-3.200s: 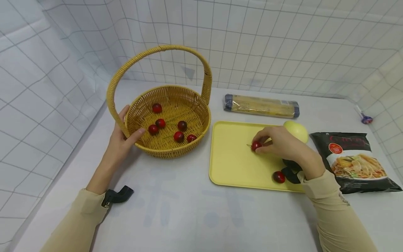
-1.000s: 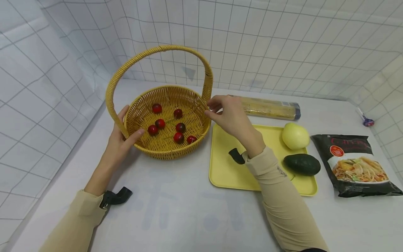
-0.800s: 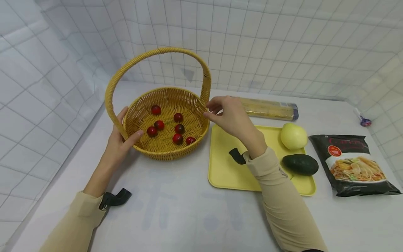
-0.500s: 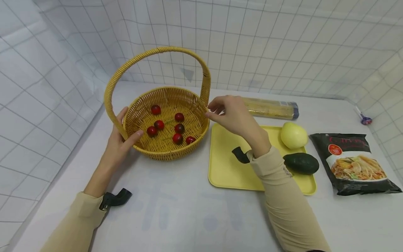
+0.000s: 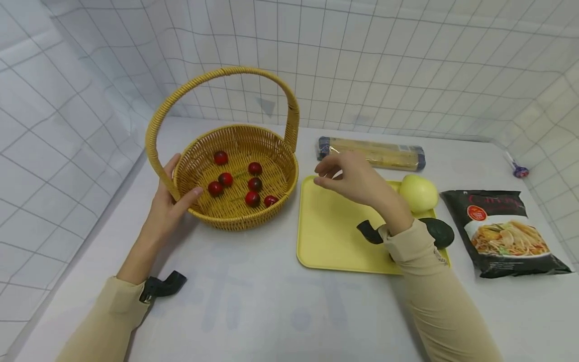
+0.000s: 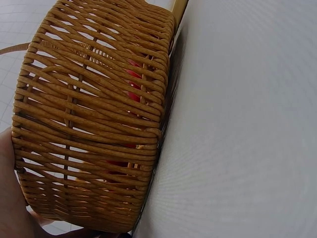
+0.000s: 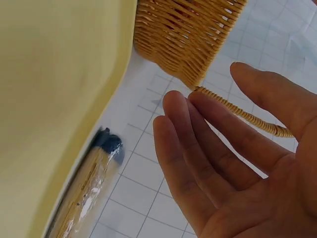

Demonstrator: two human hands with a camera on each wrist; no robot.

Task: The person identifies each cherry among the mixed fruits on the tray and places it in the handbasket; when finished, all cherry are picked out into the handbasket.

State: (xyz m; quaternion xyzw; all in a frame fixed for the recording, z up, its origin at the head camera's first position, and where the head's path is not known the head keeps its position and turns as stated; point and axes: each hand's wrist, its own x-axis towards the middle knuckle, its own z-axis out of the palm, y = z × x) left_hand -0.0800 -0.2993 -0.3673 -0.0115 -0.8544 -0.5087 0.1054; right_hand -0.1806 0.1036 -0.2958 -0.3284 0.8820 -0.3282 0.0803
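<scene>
My left hand (image 5: 166,201) holds the left rim of a yellow wicker basket (image 5: 237,221), its thumb over the edge and its fingers outside. Several dark red cherries (image 5: 252,198), some with green stems, lie on the basket's floor. In the left wrist view the woven wall (image 6: 89,114) fills the left half, with red showing through its gaps. My right hand (image 5: 357,181) hovers over the upper part of a yellow tray (image 5: 325,241), right of the basket. The right wrist view shows its fingers (image 7: 198,158) loosely bent, thumb apart, holding nothing.
A pale yellow-green round fruit (image 5: 418,193) and a dark green oval fruit (image 5: 441,232) lie at the tray's right, the latter partly behind the sleeve. Behind the tray is a long clear-wrapped yellow pack (image 5: 389,155). Farther right are a black noodle bag (image 5: 504,236) and a wrapped lollipop (image 5: 520,171).
My right hand lifted a cherry from the tray and one more now lies in the basket. Since then it has drawn away from the basket's rim, rightward over the tray. The left hand stays put.
</scene>
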